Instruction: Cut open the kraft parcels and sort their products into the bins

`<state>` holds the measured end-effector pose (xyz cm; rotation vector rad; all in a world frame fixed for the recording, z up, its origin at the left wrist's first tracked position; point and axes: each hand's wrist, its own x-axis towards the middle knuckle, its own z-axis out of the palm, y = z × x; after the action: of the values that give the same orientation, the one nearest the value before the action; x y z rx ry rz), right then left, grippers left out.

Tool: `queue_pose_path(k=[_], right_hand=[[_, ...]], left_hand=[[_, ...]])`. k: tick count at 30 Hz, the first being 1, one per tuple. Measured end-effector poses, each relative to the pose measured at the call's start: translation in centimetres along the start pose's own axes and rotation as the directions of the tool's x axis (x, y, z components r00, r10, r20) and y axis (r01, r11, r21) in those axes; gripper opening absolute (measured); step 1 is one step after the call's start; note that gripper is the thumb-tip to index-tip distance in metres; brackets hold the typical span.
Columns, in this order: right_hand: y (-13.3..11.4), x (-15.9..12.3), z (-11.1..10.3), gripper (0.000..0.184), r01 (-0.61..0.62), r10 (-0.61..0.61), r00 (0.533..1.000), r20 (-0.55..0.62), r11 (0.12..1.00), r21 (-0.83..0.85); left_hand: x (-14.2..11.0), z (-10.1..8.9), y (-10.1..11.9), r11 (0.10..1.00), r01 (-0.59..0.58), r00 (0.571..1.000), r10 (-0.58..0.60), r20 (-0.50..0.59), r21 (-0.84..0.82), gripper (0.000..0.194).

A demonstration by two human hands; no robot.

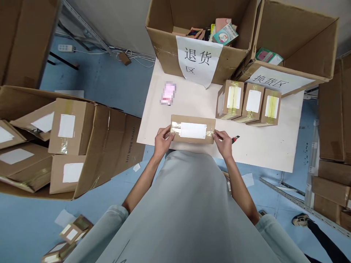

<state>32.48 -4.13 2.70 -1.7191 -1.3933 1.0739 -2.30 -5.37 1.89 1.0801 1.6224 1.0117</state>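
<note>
A taped brown cardboard box (193, 130) with a white label lies lengthwise at the near edge of the white table (263, 146). My left hand (162, 140) grips its left end, fingers bent against the cardboard. At the opposite end, my right hand (223, 143) holds the box with thumb and fingers. Just beyond my right hand lies a red and black box cutter (235, 139). Three more taped, labelled boxes (251, 100) stand in a row to the right. A pink item (168, 92), blurred out, rests on the table's left side.
Two large open cartons with paper signs, one on the left (164, 54) and one on the right (304, 73), line the back. A big carton (106, 146) of parcels stands at left. Small parcels (72, 233) lie on the floor. Another person's shoe (301, 220) shows at lower right.
</note>
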Motion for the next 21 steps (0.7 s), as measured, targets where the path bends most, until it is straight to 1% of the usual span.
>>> queue_pose_path(k=[2,6,9,11,14,17,19,21], right_hand=[[0.1,0.6,0.2,0.059,-0.007,0.007,1.0,0.004,1.0,-0.026],[1.7,0.9,1.2,0.065,-0.06,0.06,0.998,0.004,0.998,-0.035],[2.5,0.8,1.7,0.066,-0.09,0.09,0.996,-0.005,0.995,-0.035],[2.8,0.8,1.8,0.065,-0.106,0.106,0.994,-0.003,0.994,-0.036],[3.3,1.0,1.4,0.064,-0.137,0.137,0.99,0.012,0.99,-0.018],[4.5,1.0,-0.1,0.066,-0.171,0.171,0.985,-0.013,0.985,0.003],[5.6,0.9,-1.6,0.069,-0.197,0.198,0.979,-0.045,0.98,0.025],[6.9,0.8,-3.0,0.071,-0.221,0.223,0.971,-0.08,0.975,0.036]], left_hand=[[0.5,0.2,-0.1,1.0,0.022,1.0,-0.022,0.019,0.005,0.068],[0.7,0.6,-1.5,0.996,0.095,0.993,-0.095,0.068,0.004,0.067],[0.4,0.9,-2.0,0.994,0.102,0.994,-0.103,0.019,0.028,0.071],[0.2,0.9,-1.6,0.992,0.099,0.995,-0.097,-0.034,0.074,0.072],[-0.3,1.3,0.2,0.987,0.067,0.997,-0.059,-0.059,0.144,0.07],[-1.4,2.4,3.2,0.984,-0.028,0.999,0.036,-0.041,0.176,0.065],[-2.6,3.7,5.6,0.979,-0.113,0.994,0.111,0.02,0.171,0.061],[-3.9,5.3,7.6,0.964,-0.208,0.972,0.184,0.148,0.167,0.056]])
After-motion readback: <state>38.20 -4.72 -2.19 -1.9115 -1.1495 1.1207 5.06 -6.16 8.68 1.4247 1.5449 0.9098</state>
